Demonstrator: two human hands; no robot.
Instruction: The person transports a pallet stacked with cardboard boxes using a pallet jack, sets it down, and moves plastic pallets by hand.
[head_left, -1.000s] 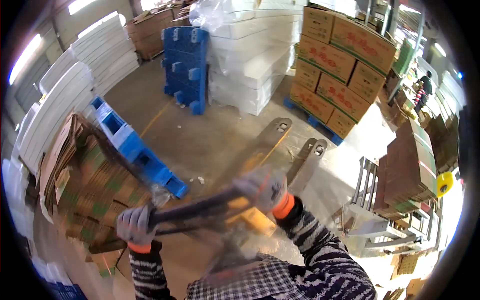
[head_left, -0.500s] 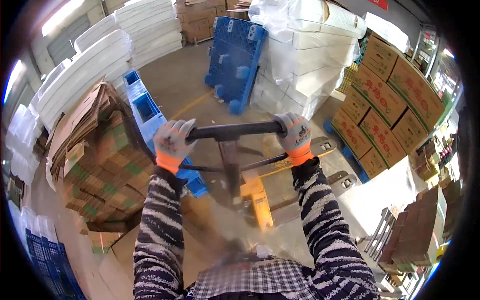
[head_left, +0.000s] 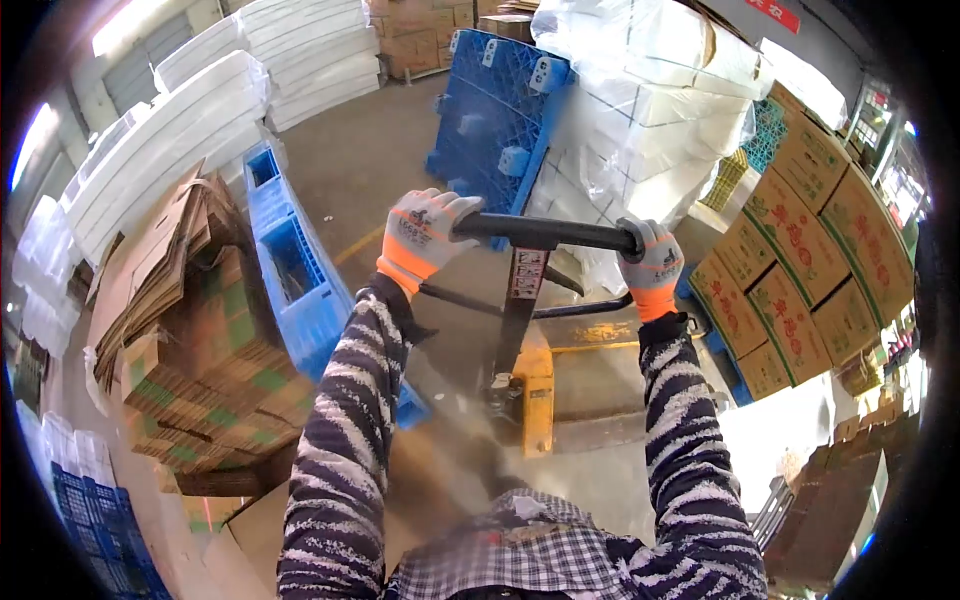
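Both of my hands wear grey and orange work gloves. My left hand is closed round the left end of the black pallet jack handle. Round its right end, my right hand is closed too. Below the crossbar the handle's post carries a label and runs down to the yellow pallet jack body. A lower black bar crosses behind the post. The jack's forks are largely hidden behind the handle and my right arm.
Flattened cartons are piled at the left, beside a blue plastic pallet. Another blue pallet leans upright against wrapped white foam boxes. Printed cartons stand stacked at the right. Blue crates are at lower left.
The handle and both hands have shifted right and slightly up in view. The yellow jack body has swung to stand straighter. Both hands keep their grip.
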